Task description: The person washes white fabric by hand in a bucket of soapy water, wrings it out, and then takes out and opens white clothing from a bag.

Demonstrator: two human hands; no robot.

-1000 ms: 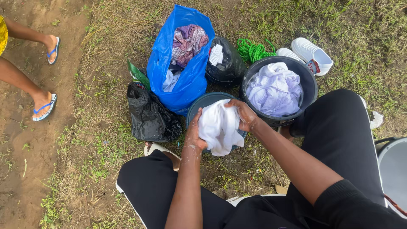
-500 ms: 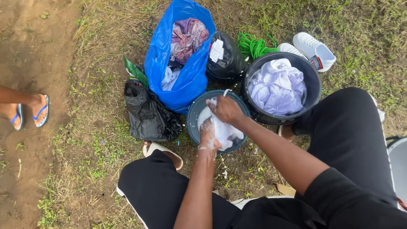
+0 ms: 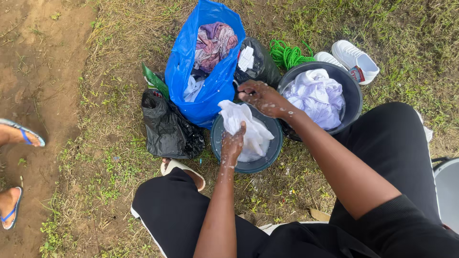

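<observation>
**A:** Start nearest the person. What were the hands doing?

**B:** The left hand (image 3: 233, 142), flecked with suds, was closed on the near edge of the white cloth (image 3: 246, 129), holding it up over the small basin (image 3: 248, 165), probably so the drips fell back in. The right hand (image 3: 262, 97) hovered just beyond the basin's far rim, fingers loosely curled and soapy; I could not tell whether it gripped a fold of the cloth or merely touched it.

**A:** And the cloth itself?

**B:** Half lifted, half bunched inside the basin, which sat on the grass between the person's knees, likely for easy reach with both arms.

**A:** What lay beyond the basin?

**B:** Just right of it, touching its rim, stood a larger dark bucket (image 3: 351, 102) heaped with pale laundry (image 3: 318, 95). Left of the basin slumped a black bag (image 3: 167, 129). Behind the basin a blue bag (image 3: 217, 81) stood open with patterned clothes (image 3: 213, 43) inside, close enough to draw from. Farther back lay a green rope (image 3: 287, 53) and a white shoe (image 3: 356, 59).

**A:** Anyone else?

**B:** Well left of the basin, on bare earth, another person's sandalled feet (image 3: 19, 136).
</observation>
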